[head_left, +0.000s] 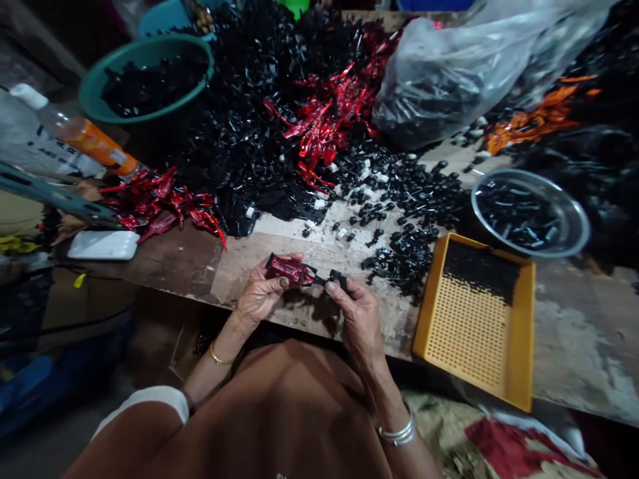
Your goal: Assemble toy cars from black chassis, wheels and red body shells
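Between my two hands, near the table's front edge, is a small red and black toy race car [294, 270]. My left hand [263, 287] is closed on its red body, thumb on the near side. My right hand [355, 301] pinches a black piece [337, 278] at the car's narrow right end, perhaps a wheel part; my fingers partly hide it. Just beyond my hands lie black wheel-and-axle pieces [379, 216], some with white blocks. Farther back is a heap of glossy red car bodies [324, 133], with more red bodies [167, 206] to the left.
A yellow perforated tray [474, 339] with small black pieces stands at right, a metal bowl [574, 229] behind it. A clear plastic bag [449, 73], orange parts [539, 120], black parts [239, 120] and a green basin [86, 93] fill the back. A bottle [107, 150] and white case [103, 246] are left.
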The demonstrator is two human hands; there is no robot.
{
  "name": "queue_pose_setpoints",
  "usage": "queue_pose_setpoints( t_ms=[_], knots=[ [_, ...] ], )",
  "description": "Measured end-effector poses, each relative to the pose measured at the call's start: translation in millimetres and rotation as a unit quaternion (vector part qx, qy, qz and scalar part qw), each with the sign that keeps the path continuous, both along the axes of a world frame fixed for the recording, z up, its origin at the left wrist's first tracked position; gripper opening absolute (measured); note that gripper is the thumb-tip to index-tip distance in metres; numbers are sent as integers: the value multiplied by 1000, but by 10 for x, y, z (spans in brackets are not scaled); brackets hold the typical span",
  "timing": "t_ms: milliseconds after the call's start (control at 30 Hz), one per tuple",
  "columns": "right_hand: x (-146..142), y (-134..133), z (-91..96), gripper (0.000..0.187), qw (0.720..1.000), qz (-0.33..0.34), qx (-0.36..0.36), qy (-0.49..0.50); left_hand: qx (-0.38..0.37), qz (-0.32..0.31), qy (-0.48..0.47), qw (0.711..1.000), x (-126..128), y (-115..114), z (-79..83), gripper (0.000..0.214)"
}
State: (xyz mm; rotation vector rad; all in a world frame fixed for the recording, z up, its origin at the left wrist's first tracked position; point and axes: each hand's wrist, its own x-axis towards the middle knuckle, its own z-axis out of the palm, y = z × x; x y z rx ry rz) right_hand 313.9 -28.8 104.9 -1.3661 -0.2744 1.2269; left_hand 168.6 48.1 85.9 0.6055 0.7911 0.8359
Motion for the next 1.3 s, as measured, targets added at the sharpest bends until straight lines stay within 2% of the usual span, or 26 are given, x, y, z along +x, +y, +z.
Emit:
queue_pose_setpoints(
  t_ms=[467,700,933,1033,1300],
  knots=[
    [-27,-20,-43,28,999,-13,-1,31,33,32,28,999,144,-53,46,39],
    [-29,10,-70,29,999,-21,-33,5,34,38,33,998,161,-70,57,40],
    [-80,44,-127,29,998,-20,-28,-54,60,38,33,997,157,-112,23,43],
    [-109,56,-180,29,994,-25,-14,-108,76,36,23,996,145,-130,-18,42],
    [-128,67,-332,28,949,-28,7,-314,77,57,50,994,222,-149,-63,48]
  ],
)
